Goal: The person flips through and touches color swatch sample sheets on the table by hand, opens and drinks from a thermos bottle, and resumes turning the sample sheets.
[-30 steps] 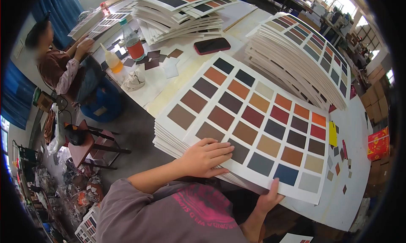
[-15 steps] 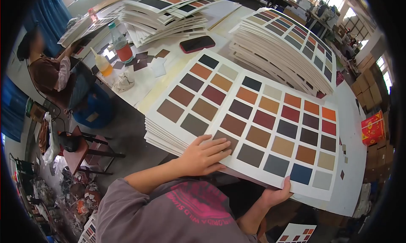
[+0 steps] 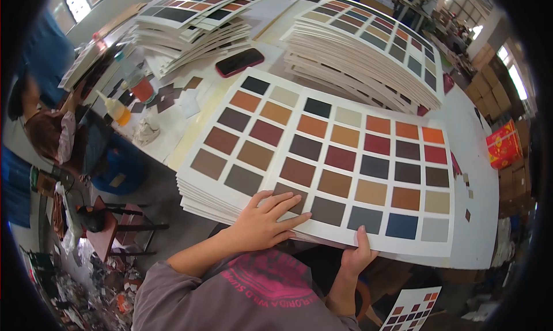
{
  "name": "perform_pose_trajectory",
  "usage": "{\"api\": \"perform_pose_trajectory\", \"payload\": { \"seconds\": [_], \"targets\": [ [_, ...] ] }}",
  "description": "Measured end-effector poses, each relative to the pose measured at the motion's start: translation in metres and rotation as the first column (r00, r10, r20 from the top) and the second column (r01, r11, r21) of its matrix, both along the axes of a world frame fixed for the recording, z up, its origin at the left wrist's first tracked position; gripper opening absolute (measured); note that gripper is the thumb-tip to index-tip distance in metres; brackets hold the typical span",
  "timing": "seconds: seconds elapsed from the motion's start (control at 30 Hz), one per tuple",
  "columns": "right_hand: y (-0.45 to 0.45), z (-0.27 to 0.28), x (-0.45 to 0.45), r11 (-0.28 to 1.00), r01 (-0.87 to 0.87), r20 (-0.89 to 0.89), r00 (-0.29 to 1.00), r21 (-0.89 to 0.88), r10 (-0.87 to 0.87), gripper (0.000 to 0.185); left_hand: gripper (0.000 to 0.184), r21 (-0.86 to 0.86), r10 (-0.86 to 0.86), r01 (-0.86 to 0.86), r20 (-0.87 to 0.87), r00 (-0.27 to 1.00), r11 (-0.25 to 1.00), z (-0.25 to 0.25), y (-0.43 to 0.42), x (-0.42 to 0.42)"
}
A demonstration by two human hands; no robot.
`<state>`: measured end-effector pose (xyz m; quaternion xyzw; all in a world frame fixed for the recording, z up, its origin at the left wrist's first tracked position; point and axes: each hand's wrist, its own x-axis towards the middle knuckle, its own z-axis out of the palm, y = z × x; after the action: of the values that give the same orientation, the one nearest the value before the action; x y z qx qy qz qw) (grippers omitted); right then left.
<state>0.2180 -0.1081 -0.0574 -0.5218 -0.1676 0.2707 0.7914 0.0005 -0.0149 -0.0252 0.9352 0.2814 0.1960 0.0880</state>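
Note:
A white colour swatch card (image 3: 294, 152) with rows of coloured squares lies on a stack of similar cards at the table's near edge. Its right part overlaps the left part. My left hand (image 3: 266, 220) rests flat on the near edge with fingers spread, partly covering a brown square. Further right, my right hand (image 3: 358, 255) grips the same edge, thumb on top beside a blue-grey square; its other fingers are hidden underneath.
Behind stand two more card stacks, one at right (image 3: 357, 60) and one at left (image 3: 190, 37). A phone (image 3: 239, 62), a bottle (image 3: 138, 83), a glue bottle (image 3: 115, 109) and loose squares lie between. Another person (image 3: 49, 129) sits at left near a stool (image 3: 118, 227).
The view has shifted, so the table appears further left. My right thumb has slid left along the card's near edge. My left hand stays on the card, its fingers spread slightly more.

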Motion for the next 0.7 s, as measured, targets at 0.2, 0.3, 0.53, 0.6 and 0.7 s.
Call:
{"api": "perform_pose_trajectory", "payload": {
  "seconds": [0.2, 0.3, 0.53, 0.6, 0.7],
  "targets": [
    [0.003, 0.008, -0.001, 1.000, 0.002, -0.061, 0.998, 0.018, -0.001, 0.042, 0.039, 0.026, 0.060, -0.062, 0.087, 0.994, 0.998, -0.005, 0.001, 0.010],
    [0.002, 0.006, 0.000, 1.000, -0.001, -0.059, 0.998, 0.014, 0.002, 0.042, 0.036, 0.096, 0.080, -0.094, 0.134, 0.988, 0.991, -0.010, -0.001, 0.011],
    [0.001, 0.006, 0.001, 0.998, -0.003, -0.074, 0.997, 0.064, 0.008, 0.041, 0.042, 0.108, 0.072, -0.093, 0.186, 0.980, 0.990, -0.016, -0.003, 0.009],
    [-0.001, 0.008, 0.000, 0.995, 0.046, -0.089, 0.995, 0.092, -0.038, 0.040, 0.044, 0.089, 0.046, -0.061, 0.167, 0.985, 0.994, -0.019, -0.004, 0.007],
    [-0.007, 0.008, 0.008, 0.986, 0.116, -0.098, 0.990, 0.121, -0.105, 0.042, 0.049, 0.045, 0.028, -0.033, 0.107, 0.994, 0.998, -0.015, -0.006, 0.006]
  ]
}}
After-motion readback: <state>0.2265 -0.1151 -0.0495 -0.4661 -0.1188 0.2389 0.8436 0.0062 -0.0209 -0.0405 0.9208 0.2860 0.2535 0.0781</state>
